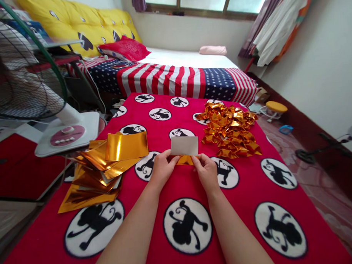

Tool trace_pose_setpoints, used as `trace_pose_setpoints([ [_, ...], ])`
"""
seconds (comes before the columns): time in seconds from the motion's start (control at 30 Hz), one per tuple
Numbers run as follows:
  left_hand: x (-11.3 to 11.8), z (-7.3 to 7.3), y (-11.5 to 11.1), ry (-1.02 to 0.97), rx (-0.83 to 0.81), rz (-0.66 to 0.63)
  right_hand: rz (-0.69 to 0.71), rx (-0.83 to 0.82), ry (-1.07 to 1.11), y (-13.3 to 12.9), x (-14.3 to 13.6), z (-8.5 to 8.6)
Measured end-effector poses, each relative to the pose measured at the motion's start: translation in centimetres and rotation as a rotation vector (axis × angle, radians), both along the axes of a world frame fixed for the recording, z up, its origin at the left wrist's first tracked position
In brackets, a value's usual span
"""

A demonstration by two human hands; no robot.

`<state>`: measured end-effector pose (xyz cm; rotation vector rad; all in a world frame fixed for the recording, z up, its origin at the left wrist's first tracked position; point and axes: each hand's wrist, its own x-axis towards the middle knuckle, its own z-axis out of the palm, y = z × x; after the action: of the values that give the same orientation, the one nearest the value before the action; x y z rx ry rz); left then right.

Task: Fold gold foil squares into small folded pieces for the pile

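Note:
Between my hands is a sheet of gold foil paper [184,146], its pale grey back facing up and its near edge folded over to show a shiny gold strip. My left hand [162,168] pinches the left end of that fold, thumb on top. At the right end, my right hand [205,169] grips the fold the same way. Left of my hands lies a loose, fanned stack of flat gold foil sheets [127,146]. Off to the right is a heap of folded gold foil pieces [227,126], pointed at their ends.
A red cloth with monkey prints [233,218] covers the surface under my hands. A fan [67,128] stands close by on the left. Beyond the cloth is a bed with a flag-patterned cover [174,79]. A yellow stool [276,106] is on the floor at right.

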<state>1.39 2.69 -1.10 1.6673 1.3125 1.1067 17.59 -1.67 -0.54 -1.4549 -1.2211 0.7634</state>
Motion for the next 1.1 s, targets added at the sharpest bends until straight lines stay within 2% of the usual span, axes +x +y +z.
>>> trace_pose_setpoints([
  [0.3,0.1,-0.2,0.1,-0.411,-0.135,-0.057,-0.027,0.036,0.146,-0.1,-0.3,0.4],
  [0.43,0.1,-0.4,0.3,-0.509,-0.147,-0.052,-0.036,0.041,0.145,-0.1,-0.4,0.6],
  [0.57,0.0,-0.7,0.5,-0.525,-0.159,-0.032,-0.034,0.04,0.144,-0.2,-0.3,0.5],
  [0.77,-0.1,-0.8,0.4,-0.442,-0.142,0.021,-0.045,0.038,0.151,-0.1,-0.1,0.1],
  [0.97,0.1,0.1,0.0,-0.353,-0.1,0.081,-0.074,0.053,0.104,0.0,-0.2,0.1],
  [1.1,0.1,0.8,-0.3,-0.33,-0.085,0.067,-0.094,0.051,0.077,-0.1,-0.2,0.1],
])
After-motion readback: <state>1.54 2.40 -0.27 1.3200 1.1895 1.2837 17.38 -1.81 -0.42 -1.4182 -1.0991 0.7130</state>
